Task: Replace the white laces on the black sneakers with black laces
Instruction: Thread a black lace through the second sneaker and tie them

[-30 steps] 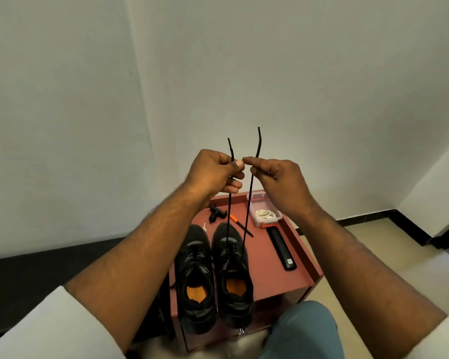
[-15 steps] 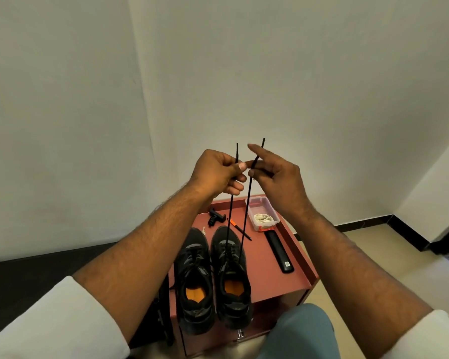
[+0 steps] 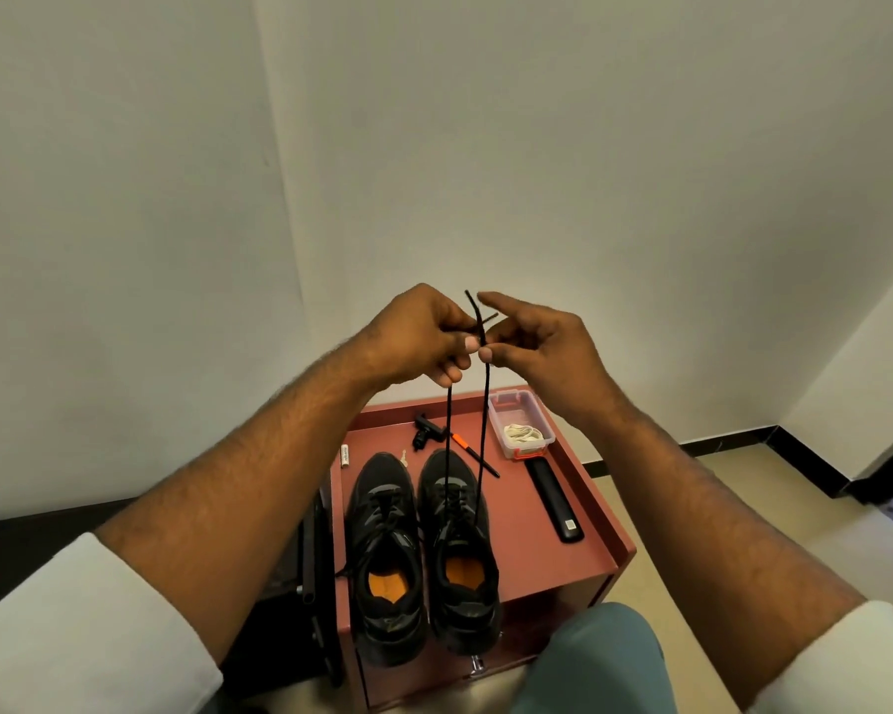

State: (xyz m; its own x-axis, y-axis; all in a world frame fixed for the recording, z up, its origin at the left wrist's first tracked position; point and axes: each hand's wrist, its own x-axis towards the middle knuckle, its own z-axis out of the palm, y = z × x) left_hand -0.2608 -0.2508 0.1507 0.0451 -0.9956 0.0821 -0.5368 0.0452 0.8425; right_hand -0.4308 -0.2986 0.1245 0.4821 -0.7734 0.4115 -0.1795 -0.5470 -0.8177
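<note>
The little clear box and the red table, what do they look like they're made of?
The clear box looks like glossy see-through plastic: the white laces show through its walls. The red table looks like matte painted sheet metal, judging by its thin folded rim.

**No legible text**

The small white cylinder (image 3: 345, 455) on the red metal cabinet top (image 3: 578, 487) bears dark print too small to read. The long black bar (image 3: 555, 499) carries a white label at its near end, equally unreadable.
</note>
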